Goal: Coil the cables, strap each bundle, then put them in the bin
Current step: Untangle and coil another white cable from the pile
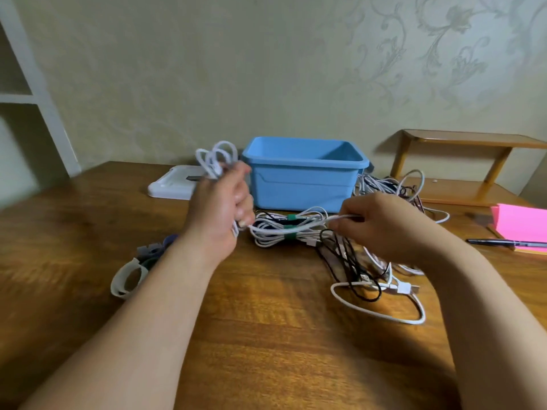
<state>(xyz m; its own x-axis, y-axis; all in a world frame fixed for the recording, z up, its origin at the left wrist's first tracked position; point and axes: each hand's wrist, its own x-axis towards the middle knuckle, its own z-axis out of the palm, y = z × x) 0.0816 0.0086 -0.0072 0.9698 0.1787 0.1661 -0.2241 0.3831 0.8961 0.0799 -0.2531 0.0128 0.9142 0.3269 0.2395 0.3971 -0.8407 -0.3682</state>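
Head view: left hand [222, 202] grips the white cable's [333, 218] coils, loops sticking up; right hand [381, 223] pinches its free run, mid-tabletop [266, 335], near side of the blue plastic bin [299, 184]. Cable prob. light, limp, smooth; best held at coil's middle. Green-strapped bundles [290, 218] lie betw. hands; loose tangle [370, 276] to the right.

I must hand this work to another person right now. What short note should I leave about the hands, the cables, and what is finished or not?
Left hand: grips a partly wound coil of the white cable.
Right hand: pinches the same cable's free length, stretched between the hands.
Bin: at the back of the table; no cable shows in the visible part of its inside.
Done: strapped bundles with green straps lie in front of the bin.
Left: finish and strap this coil (spare straps at left), coil the loose cables at right, then bin everything.
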